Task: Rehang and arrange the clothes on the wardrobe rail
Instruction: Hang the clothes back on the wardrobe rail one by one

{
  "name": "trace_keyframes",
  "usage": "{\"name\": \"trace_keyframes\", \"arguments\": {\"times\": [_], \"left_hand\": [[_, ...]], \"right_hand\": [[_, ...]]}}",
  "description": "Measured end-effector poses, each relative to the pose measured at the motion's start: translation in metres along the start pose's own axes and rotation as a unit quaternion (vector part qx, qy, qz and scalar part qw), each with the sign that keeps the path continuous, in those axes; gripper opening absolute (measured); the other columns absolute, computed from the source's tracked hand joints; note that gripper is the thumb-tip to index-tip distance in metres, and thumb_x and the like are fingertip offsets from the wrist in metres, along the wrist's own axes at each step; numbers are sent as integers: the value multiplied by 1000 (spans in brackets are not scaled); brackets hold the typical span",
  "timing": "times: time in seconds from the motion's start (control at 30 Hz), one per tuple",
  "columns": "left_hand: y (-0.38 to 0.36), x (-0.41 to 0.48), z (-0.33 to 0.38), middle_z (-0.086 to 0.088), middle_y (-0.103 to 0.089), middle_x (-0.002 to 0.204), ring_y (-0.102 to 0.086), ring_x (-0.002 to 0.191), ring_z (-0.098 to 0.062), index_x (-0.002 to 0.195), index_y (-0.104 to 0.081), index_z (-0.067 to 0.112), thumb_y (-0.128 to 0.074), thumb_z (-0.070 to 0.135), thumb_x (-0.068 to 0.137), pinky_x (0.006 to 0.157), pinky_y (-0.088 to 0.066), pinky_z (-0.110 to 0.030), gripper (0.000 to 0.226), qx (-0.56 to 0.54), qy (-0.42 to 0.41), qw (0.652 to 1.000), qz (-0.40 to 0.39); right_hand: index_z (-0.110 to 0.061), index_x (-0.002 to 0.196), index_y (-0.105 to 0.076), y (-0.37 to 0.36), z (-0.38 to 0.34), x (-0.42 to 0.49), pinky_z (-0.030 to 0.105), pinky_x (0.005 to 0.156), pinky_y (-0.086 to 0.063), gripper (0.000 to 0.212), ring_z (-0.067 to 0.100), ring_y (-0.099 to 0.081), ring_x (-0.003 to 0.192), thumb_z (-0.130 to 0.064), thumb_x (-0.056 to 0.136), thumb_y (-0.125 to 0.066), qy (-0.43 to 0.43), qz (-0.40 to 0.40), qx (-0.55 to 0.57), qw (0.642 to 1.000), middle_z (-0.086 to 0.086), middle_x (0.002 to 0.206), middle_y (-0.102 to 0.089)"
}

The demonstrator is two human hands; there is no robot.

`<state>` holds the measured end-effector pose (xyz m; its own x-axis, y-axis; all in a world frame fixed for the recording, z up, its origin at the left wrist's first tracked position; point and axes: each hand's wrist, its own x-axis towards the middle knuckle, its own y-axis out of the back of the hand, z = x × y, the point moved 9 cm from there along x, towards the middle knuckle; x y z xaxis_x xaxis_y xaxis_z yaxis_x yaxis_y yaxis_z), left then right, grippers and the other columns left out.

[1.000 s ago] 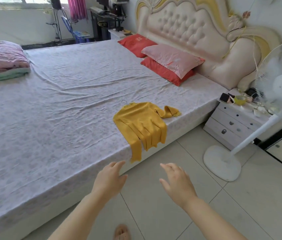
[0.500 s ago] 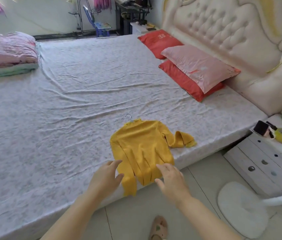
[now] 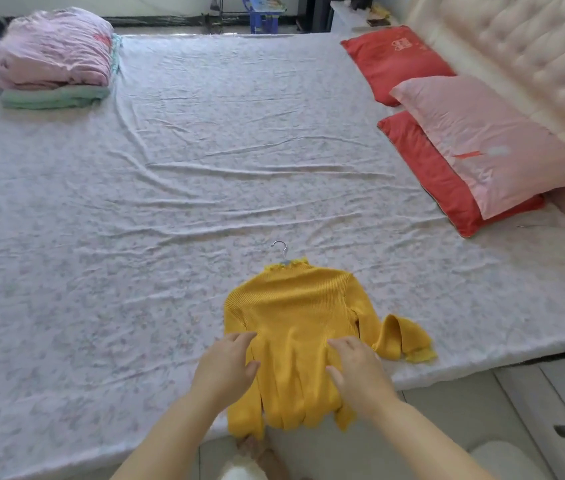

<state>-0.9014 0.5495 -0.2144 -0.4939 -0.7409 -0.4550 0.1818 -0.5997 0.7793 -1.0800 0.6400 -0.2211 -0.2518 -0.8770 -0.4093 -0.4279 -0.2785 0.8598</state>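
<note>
- Yellow sweater [image 3: 295,327] lies flat at the near edge of the bed [image 3: 135,237], hem hanging over the side. It is on its hanger [image 3: 280,249], hook pointing away from you.
- Your left hand [image 3: 227,367] and right hand [image 3: 357,368] flank its lower half, fingers loose and spread, gripping nothing; likely placed to lift it evenly.

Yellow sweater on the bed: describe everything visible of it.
The yellow sweater is a mustard ribbed knit with a frilled high collar. It lies flat near the edge of the bed, its hem and one sleeve hanging over the side. The other sleeve, frilled at the cuff, lies bent beside it on the bed. A hanger's metal hook sticks out of the collar. The left hand and right hand, fingers spread, are over its lower body; contact is unclear.
</note>
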Motion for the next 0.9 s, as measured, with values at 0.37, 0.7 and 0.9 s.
{"name": "trace_keyframes", "arguments": {"times": [0.37, 0.7, 0.9], "left_hand": [[-18, 153, -39, 10, -36, 141, -40, 124, -7, 142, -28, 28, -45, 39, 94, 99, -39, -24, 52, -97, 48, 994, 10], [-73, 263, -99, 12, -35, 141, -34, 130, -5, 141, -29, 29, -46, 38, 94, 107, -31, -26, 51, -154, 96, 981, 67], [-98, 271, -115, 10, -37, 139, -35, 128, -6, 142, -29, 26, -45, 37, 94, 105, -30, -21, 51, -158, 110, 979, 59]], "right_hand": [[-21, 143, -30, -40, 27, 201, 27, 106, -30, 49, 14, -32, 132, -34, 97, -42, 4, -83, -29, 996, -4, 142, -34], [-16, 127, -48, -92, 33, 403, 33, 100, -31, 35, 23, -39, 122, -32, 97, -42, 22, -14, -71, 997, 3, 131, -47], [-18, 116, -55, -115, 41, 425, 32, 95, -30, 31, 22, -42, 116, -38, 94, -48, 4, 12, -85, 996, 3, 119, -53]]}}
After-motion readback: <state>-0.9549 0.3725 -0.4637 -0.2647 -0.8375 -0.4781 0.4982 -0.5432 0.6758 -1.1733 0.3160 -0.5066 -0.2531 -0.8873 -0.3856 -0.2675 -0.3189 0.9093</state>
